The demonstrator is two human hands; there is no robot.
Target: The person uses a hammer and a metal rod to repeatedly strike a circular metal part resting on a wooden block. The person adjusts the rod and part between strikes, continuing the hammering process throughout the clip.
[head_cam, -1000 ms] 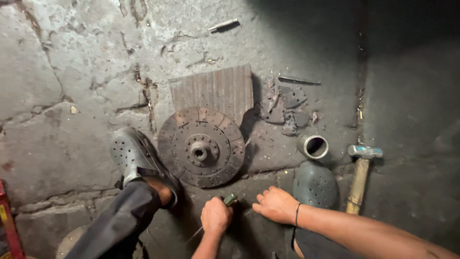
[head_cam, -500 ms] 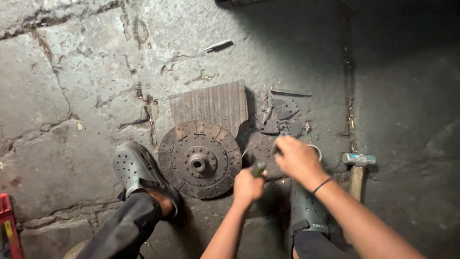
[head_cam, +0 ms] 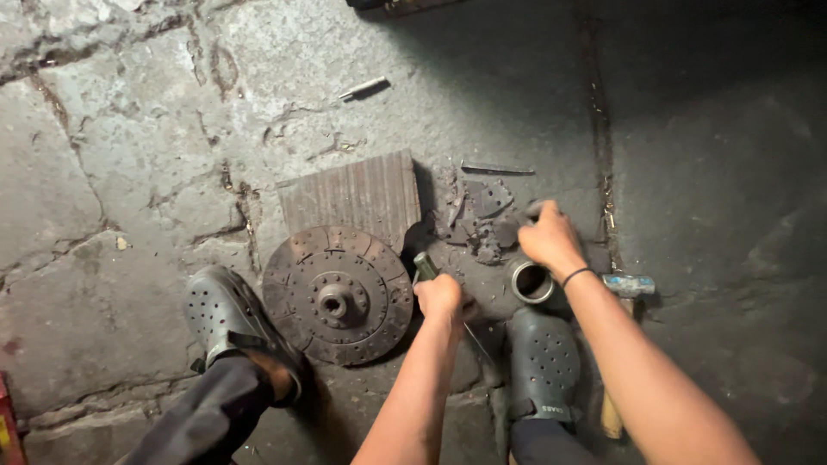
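So what's on the concrete floor (head_cam: 129, 155): one clutch disc (head_cam: 338, 294) lying flat, one ribbed rectangular plate (head_cam: 351, 194) touching its top edge, one metal ring (head_cam: 531, 282), one hammer (head_cam: 622, 331) with a wooden handle, and a small heap of broken grey scraps (head_cam: 475, 215) just right of the plate. Two thin metal rods as well, one (head_cam: 363, 87) up near the top and one (head_cam: 497, 169) above the scrap heap. Two dark perforated clogs, the left clog (head_cam: 231, 320) beside the disc and the right clog (head_cam: 543, 363) just below the ring.

Hands: the left hand (head_cam: 441, 295) is closed in a fist around a green-handled tool (head_cam: 425, 265), looks like a screwdriver but it's mostly hidden, sitting just off the disc's right edge. The right hand (head_cam: 548, 238) is curled down on the scrap heap, fingers closed on a grey piece, just above the ring. It wears a black band on the wrist.
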